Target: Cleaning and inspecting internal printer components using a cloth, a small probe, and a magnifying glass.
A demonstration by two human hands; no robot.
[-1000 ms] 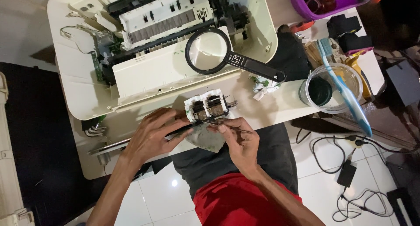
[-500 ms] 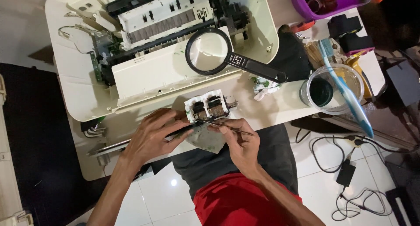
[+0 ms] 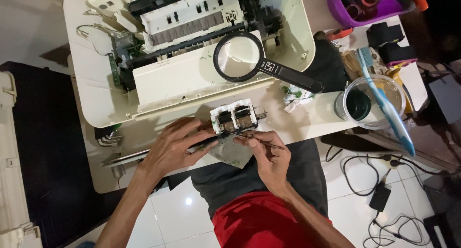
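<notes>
A small white and black cartridge carriage (image 3: 235, 119) sits on the white table (image 3: 312, 120) near its front edge. My left hand (image 3: 175, 147) steadies the carriage from the left and grips a thin dark tool that lies along the table edge. My right hand (image 3: 269, 156) pinches a thin metal pick whose tip reaches the carriage's lower side. A stained grey cloth (image 3: 233, 154) hangs under the carriage between both hands.
An opened cream printer (image 3: 187, 51) fills the table's back. A black magnifying glass (image 3: 240, 55) rests on it. To the right stand a clear cup (image 3: 372, 101) with a blue toothbrush (image 3: 384, 104), a purple tray (image 3: 365, 7), and cables (image 3: 384, 195) on the floor.
</notes>
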